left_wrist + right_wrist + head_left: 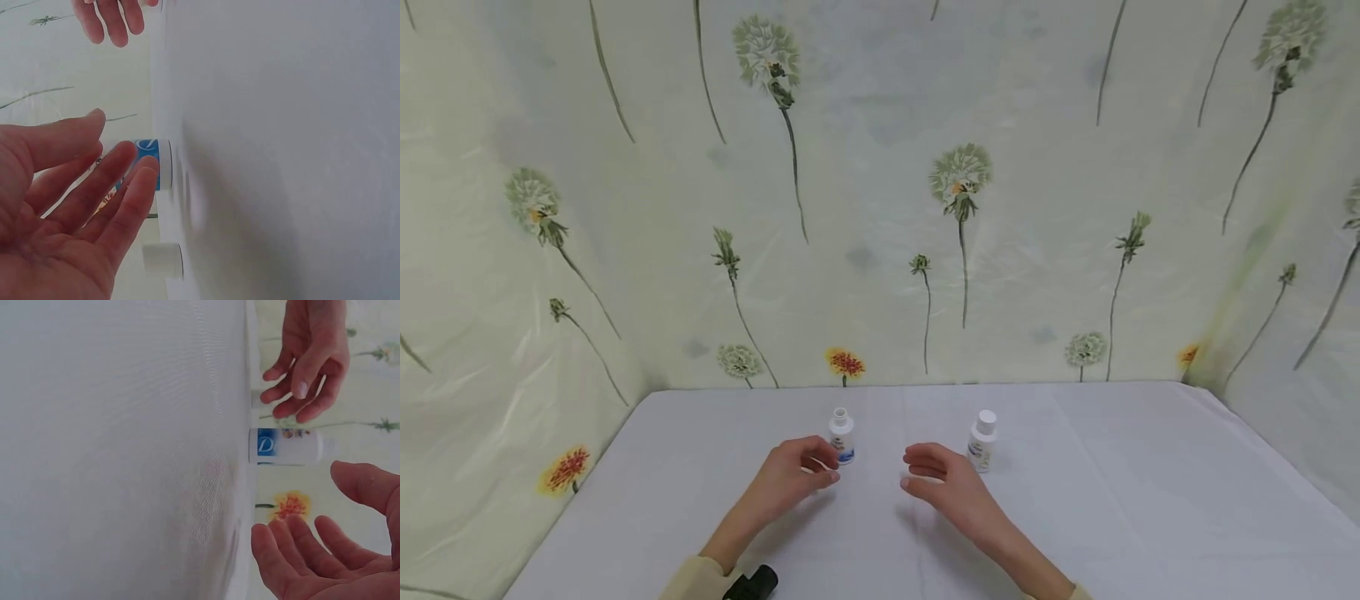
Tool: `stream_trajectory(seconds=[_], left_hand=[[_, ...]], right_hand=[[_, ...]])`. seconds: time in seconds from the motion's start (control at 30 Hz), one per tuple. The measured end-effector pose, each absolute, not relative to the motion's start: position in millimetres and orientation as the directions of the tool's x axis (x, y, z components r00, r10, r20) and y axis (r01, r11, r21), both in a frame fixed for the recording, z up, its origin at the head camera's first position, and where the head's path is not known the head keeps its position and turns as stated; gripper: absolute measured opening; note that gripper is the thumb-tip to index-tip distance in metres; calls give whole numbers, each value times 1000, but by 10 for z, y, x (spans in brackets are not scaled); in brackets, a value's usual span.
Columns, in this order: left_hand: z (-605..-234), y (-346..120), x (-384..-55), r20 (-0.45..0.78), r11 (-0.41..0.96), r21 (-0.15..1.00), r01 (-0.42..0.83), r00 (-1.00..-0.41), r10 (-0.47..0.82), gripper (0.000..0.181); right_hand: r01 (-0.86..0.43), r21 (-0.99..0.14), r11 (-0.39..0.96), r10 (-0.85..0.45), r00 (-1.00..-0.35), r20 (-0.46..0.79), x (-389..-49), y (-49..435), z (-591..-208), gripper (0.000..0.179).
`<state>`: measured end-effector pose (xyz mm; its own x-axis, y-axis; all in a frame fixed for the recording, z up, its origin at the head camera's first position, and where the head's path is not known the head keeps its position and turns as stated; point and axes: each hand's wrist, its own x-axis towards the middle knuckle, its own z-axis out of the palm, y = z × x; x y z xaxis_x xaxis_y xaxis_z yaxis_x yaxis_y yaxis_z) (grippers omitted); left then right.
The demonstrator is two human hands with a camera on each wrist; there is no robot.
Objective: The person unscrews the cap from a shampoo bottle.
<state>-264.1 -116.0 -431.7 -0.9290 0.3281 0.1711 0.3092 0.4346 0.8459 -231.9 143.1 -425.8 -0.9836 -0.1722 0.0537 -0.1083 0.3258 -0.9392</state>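
Our left hand (786, 477) and right hand (957, 487) hold nothing, fingers (130, 215) loosely parted. A left-hand nudge could topple the uncapped bottle (842, 432).

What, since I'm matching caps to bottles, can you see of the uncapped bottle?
The uncapped bottle is white, apparently plastic, with rounded shoulders and a narrow, open neck. Blue shows low on its label, with a white D; other print sits higher. It stands upright on the table, left of the capped bottle in the head view. The left hand overlaps it there but seems not to touch it.
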Motion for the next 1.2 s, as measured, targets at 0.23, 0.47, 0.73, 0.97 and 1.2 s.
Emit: stream_trajectory(seconds=[0.23,0.47,0.73,0.97,1.2], left_hand=[[-4334,-1064,-2638,212,377,856,353,-906,367,21],[-4345,-972,-2641,171,386,863,326,-907,385,24],[-4331,-828,-2640,187,377,860,344,-900,395,22],[-4320,-696,-2654,192,387,852,353,-898,396,20],[-4301,-569,-2662,193,402,839,366,-892,409,17]], right_hand=[[-127,-940,316,-160,-984,80,-2259,1547,-4271,43],[-136,-939,317,-162,-983,88,-2205,1640,-4273,43],[-99,-934,342,-127,-990,58,-2131,1728,-4235,43],[-88,-932,352,-98,-994,57,-2094,1844,-4240,43],[-85,-929,360,-86,-995,58,-2067,1959,-4253,43]])
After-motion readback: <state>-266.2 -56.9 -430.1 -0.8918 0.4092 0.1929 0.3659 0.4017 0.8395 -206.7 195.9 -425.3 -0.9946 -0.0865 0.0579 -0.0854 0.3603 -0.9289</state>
